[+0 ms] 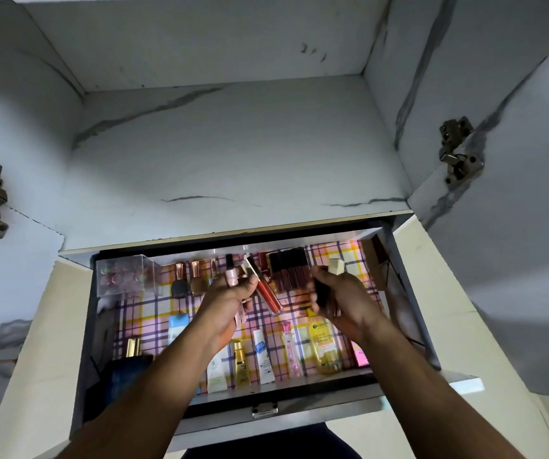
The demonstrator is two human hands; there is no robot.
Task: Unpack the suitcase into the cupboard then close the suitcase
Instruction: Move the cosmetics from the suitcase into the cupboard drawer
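Clearly both hands are loaded — left hand (233,293) pinching several lipstick tubes (268,289), right hand (336,296) gripping a dark tube (321,293) — so one could slip into the drawer (409,293).

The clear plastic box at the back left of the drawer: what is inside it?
Through the clear plastic box show small round pink and green items, blurred, so their kind is unclear. Its lower layers cannot be seen.

Two bare forearms reach in from the bottom edge, no sleeves, watch or rings showing. The left hand (233,294) and right hand (339,298) are bare. Dark clothing (266,442) shows between the arms.
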